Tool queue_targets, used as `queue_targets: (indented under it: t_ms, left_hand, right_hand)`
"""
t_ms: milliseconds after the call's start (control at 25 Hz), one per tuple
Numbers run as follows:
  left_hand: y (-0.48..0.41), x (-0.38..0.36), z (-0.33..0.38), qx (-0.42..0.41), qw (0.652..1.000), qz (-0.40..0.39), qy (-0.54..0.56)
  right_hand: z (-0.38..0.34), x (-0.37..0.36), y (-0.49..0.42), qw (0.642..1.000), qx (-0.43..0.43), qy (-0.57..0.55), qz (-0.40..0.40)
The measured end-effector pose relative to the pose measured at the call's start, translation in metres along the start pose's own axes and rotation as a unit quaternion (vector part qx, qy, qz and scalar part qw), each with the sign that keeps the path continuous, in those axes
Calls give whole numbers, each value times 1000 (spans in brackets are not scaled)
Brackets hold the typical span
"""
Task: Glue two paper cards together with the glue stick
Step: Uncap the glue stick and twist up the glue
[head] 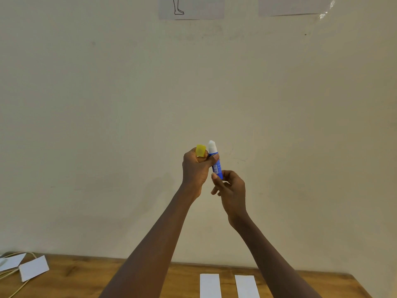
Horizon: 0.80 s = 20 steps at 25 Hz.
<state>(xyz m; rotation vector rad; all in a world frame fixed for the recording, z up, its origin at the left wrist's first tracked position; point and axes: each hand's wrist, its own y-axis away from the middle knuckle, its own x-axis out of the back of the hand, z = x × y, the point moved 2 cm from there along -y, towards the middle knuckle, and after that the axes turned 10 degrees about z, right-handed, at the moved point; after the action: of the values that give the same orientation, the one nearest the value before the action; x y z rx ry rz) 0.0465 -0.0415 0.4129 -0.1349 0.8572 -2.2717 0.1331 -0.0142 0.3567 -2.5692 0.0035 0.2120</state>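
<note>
The glue stick [216, 163] is held up in front of the wall, well above the bench [107, 274]. Its long axis is close to upright with a slight lean, and the bared white glue tip [212, 146] is at the top. The two paper cards it has to reach lie far below it and a little to the right, at the near edge of the bench. The left card [210, 286] and the right card [246, 287] lie side by side with a strip of bare wood between them, their long axes running near to far. The coming move, as I judge it, is a descent with the stick turned over so the tip faces down. The right hand [232, 188] is the lower one and sits more nearly above the cards, so it seems better placed to carry the stick. The left hand [195, 168] grips the yellow cap [201, 150] in curled fingers and also pinches the upper barrel with a fingertip. The right hand pinches the base of the stick between thumb and fingers, a hold that would suit winding glue out, though whether it is turning cannot be told. The barrel is blue with a small white label, and the glue stands rounded and well proud of it. At the far left of the bench lie two spare cards [34, 268] over a pale cable [12, 274].
</note>
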Motion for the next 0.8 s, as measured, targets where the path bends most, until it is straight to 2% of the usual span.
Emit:
queue_targets:
  t_ms: [200, 400, 560, 640, 720, 800]
  left_hand:
    - [0, 4, -3, -2, 1000, 13, -17]
    - [0, 3, -3, -3, 1000, 2, -9]
    - [-2, 6, -6, 0, 1000, 8, -9]
    - [-2, 7, -7, 6, 1000, 9, 2]
    - [-2, 5, -6, 8, 1000, 0, 4]
    - [0, 3, -5, 6, 1000, -10, -3]
  right_hand:
    - [0, -1, 0, 997, -49, -18, -64]
    - [0, -2, 2, 999, 1, 34, -13]
    - [-2, 1, -1, 994, -52, -14, -100]
    - [-2, 2, 0, 997, -31, 0, -76]
    - [-1, 2, 1, 999, 27, 36, -20]
    - [-2, 2, -1, 995, 65, 73, -4]
